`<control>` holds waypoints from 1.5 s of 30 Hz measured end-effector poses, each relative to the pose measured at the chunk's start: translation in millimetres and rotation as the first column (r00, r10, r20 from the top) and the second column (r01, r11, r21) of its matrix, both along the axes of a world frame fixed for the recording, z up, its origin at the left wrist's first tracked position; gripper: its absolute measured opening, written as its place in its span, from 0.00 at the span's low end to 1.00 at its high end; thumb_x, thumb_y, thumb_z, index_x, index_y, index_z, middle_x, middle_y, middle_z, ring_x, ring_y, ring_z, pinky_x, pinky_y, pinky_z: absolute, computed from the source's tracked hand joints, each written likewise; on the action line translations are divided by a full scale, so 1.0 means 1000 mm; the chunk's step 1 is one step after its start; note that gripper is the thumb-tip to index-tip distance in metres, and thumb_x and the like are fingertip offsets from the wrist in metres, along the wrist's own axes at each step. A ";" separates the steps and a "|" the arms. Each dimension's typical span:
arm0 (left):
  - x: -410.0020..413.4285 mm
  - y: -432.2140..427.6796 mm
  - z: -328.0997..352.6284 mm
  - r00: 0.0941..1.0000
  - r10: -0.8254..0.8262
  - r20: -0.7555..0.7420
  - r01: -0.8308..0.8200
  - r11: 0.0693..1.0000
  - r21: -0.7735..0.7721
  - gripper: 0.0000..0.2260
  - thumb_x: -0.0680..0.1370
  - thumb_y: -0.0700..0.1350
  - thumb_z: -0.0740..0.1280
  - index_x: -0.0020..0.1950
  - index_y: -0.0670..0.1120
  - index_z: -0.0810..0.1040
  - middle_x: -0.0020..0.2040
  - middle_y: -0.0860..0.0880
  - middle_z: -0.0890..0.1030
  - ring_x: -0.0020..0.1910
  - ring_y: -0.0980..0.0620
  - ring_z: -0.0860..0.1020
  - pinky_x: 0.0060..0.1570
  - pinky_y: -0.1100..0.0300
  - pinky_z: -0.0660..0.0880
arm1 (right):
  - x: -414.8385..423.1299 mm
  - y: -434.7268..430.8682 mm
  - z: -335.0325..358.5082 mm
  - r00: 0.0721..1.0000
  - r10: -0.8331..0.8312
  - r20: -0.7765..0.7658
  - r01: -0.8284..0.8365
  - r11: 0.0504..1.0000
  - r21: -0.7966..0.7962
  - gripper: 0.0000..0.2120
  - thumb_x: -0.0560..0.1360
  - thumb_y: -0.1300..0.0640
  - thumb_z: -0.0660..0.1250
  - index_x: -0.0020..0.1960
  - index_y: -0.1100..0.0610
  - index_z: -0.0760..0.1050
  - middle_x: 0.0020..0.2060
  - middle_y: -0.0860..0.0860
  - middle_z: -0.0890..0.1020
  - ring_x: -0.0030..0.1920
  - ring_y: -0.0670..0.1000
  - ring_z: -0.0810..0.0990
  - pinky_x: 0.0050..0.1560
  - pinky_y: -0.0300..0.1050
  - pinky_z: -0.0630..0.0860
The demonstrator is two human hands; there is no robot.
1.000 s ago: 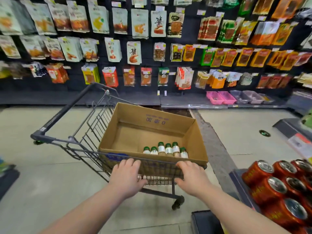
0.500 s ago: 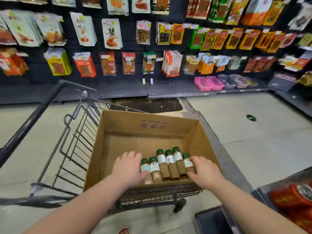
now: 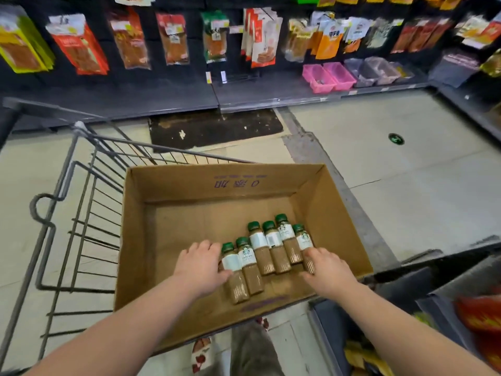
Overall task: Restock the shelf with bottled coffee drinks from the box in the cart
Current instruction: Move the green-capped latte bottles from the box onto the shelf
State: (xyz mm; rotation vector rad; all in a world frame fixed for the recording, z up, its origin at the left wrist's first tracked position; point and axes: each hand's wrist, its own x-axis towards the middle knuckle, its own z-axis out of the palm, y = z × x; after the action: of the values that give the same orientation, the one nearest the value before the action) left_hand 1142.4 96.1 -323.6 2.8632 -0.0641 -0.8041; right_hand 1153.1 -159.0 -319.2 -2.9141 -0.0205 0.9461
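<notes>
An open cardboard box [image 3: 225, 183] sits in a wire shopping cart [image 3: 81, 213]. Several bottled coffee drinks [image 3: 271, 253] with green caps and white labels lie side by side on the box floor, near its front right. Both my hands are inside the box. My left hand [image 3: 200, 267] is at the left end of the row, its thumb lying across the leftmost bottle. My right hand [image 3: 328, 272] is at the right end, fingertips touching the rightmost bottle. Neither hand has a bottle lifted.
A dark display wall with hanging snack packets [image 3: 173, 36] faces me, with pink bins [image 3: 328, 76] on its low ledge. A dark floor mat [image 3: 214, 128] lies beyond the cart. A dark shelf unit with red goods [image 3: 479, 316] stands at the lower right.
My hands left the box's front edge and went into the box to either end of the bottle row. My view tilted down and closer over the cart.
</notes>
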 end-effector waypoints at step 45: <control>0.033 -0.049 -0.204 0.272 0.799 -0.536 -0.959 0.271 -0.083 0.30 0.71 0.45 0.75 0.68 0.41 0.65 0.63 0.44 0.76 0.62 0.45 0.74 0.51 0.60 0.70 | 0.105 0.068 -0.226 0.912 -0.217 -0.348 0.329 0.895 0.302 0.30 0.72 0.55 0.71 0.68 0.61 0.61 0.62 0.56 0.72 0.57 0.56 0.76 0.55 0.47 0.74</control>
State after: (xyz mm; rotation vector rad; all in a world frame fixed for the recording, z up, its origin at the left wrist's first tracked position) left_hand 1175.4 46.9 -527.5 1.7145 1.2369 -0.8728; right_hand 1258.0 -90.6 -545.3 -2.3361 0.2148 1.1867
